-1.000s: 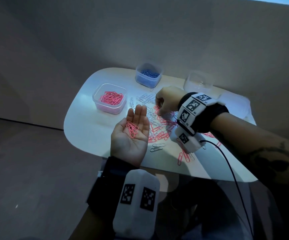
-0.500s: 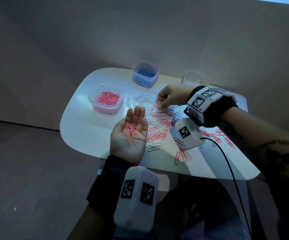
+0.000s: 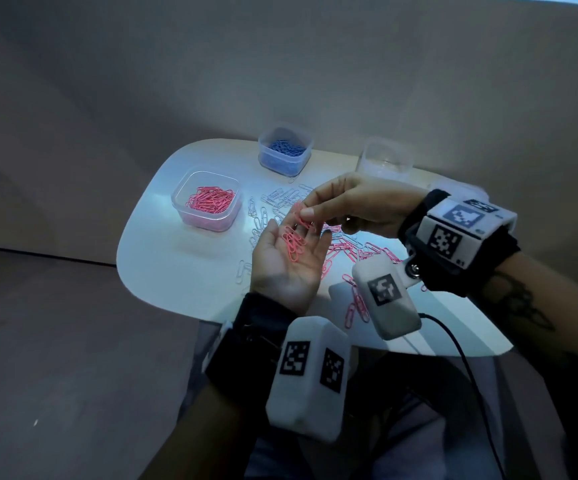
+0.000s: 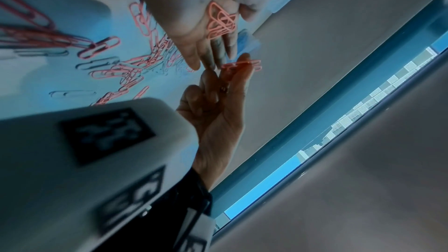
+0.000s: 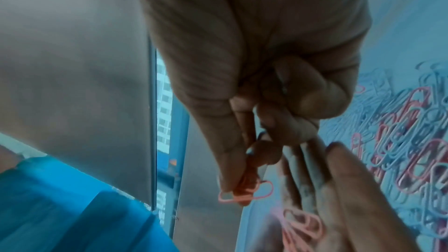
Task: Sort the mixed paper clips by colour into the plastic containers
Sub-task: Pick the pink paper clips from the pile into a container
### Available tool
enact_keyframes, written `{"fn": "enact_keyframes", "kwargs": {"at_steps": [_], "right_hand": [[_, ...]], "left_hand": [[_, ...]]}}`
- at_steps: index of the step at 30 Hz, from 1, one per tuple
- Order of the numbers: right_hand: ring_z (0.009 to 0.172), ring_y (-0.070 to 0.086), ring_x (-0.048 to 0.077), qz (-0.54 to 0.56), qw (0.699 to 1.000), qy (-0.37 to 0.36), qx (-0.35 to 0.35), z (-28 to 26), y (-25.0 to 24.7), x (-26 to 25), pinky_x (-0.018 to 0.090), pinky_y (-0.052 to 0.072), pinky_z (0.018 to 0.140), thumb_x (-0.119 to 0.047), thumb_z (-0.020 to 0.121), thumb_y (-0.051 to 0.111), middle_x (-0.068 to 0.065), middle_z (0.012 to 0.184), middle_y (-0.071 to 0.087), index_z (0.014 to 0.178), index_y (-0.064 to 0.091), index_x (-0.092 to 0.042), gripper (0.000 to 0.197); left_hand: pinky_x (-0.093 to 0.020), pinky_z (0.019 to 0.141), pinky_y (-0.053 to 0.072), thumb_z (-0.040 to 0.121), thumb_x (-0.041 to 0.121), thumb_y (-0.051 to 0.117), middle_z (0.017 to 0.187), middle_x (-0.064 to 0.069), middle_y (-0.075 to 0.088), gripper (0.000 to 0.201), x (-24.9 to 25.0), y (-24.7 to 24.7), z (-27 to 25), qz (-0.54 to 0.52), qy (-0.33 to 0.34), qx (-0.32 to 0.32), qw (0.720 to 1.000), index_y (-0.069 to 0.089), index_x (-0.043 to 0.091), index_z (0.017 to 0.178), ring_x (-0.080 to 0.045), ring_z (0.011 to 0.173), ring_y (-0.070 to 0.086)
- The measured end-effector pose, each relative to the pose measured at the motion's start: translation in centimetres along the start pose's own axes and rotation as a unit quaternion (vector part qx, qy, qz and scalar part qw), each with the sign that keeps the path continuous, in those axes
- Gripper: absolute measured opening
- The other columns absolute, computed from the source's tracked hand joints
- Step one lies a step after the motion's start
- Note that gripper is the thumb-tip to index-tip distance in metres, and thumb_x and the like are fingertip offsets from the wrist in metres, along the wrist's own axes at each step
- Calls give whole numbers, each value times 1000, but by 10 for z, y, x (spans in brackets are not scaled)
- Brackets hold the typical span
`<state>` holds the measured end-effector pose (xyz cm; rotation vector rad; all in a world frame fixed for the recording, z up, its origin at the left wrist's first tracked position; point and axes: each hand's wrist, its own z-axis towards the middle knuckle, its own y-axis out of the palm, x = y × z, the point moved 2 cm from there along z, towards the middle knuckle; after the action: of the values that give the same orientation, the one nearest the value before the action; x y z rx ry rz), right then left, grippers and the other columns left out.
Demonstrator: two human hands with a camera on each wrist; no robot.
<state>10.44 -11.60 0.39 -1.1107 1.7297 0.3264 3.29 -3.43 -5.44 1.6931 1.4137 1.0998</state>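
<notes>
Table: a white rounded table [image 3: 183, 268] under dim bluish light, plain wall behind it
Pink container: a clear plastic tub [image 3: 207, 200] on the left part of the table, a heap of pink clips inside
Blue container: a second tub [image 3: 285, 151] at the far edge, holding blue clips
Third container: a clear tub [image 3: 384, 160] far right by the wall; I cannot tell what it holds
Loose pile: mixed clips [image 3: 346, 245], pink and pale, strewn over the middle of the table, partly hidden behind both hands
Near edge: a few pink clips [image 3: 355, 306] lie beside the white wrist device, a black cable trailing from it
Left hand: the left hand [image 3: 289, 261] is held palm up above the table, fingers straight and together, a small bunch of pink clips [image 3: 294, 242] resting on the palm
Right hand: the right hand [image 3: 353, 206] reaches in from the right, thumb and forefinger pinching a few pink paper clips [image 5: 244, 192], other fingers curled in
Where they meet: the pinched clips sit right at the left fingertips, above the pile, near the pink tub but apart from it
</notes>
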Motion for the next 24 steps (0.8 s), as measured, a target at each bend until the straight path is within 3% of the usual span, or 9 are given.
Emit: {"fn": "enact_keyframes", "kwargs": {"at_steps": [2,4,8,10,13,15,18,21,24], "right_hand": [[52,46,0,-60,998,-17,-5,-2,4,-3,10,23,40,-14,85,61,2,71,60,102,68,-5,20],[54,45,3,-82,995,-54,17,-2,6,-8,11,23,40,-13,85,63,5,72,62,100,69,-8,18],[41,35,0,-23,985,-86,151,10,-7,-6,13,24,41,-8,83,65,-12,48,51,84,69,-15,8],[40,40,-2,-130,970,-59,195,22,-16,-1,9,27,41,-7,81,67,-11,53,49,93,70,-7,12],[69,49,8,-376,915,-6,143,39,-15,7,15,34,54,-13,77,72,-9,66,46,105,68,-9,29],[83,50,14,-447,887,-5,119,48,-11,9,22,35,63,-19,76,74,-4,79,55,106,68,-13,31],[92,58,20,-466,875,-14,134,55,-8,12,22,38,72,-22,76,72,1,96,66,96,70,-16,20],[88,59,19,-458,878,-10,137,56,-6,12,26,43,73,-19,77,71,1,90,66,82,68,-16,6],[82,53,15,-444,888,-2,121,56,-4,13,25,42,76,-14,79,69,8,98,69,89,68,-8,12]], "left_hand": [[-35,59,57,100,33,24,93,-15,63,46,2,1,1,-17,4,-16,1000,58,3,102,-26,85,61],[-38,59,57,100,31,26,87,-17,66,45,5,1,0,-38,9,-25,999,59,1,97,-27,74,67],[-35,57,57,100,25,25,75,-16,70,45,16,-8,-4,-59,29,-14,998,60,-1,90,-28,65,70],[-27,52,55,100,24,24,67,-12,70,43,24,-15,-6,-60,42,16,997,58,2,84,-25,59,70],[-19,50,52,100,23,26,61,-7,68,41,32,-25,-11,-62,58,43,995,57,6,78,-21,56,69],[-18,50,52,100,23,27,61,-5,68,41,35,-27,-14,-63,59,43,995,57,7,78,-20,57,69],[-19,51,53,100,24,26,62,-5,68,41,34,-27,-16,-67,59,39,995,57,6,78,-20,58,70],[-19,52,53,100,24,26,63,-5,68,41,32,-25,-15,-63,56,36,996,57,7,79,-20,59,70],[-19,52,53,100,24,26,63,-5,68,41,31,-26,-15,-64,56,36,996,57,7,80,-20,59,70]]}}
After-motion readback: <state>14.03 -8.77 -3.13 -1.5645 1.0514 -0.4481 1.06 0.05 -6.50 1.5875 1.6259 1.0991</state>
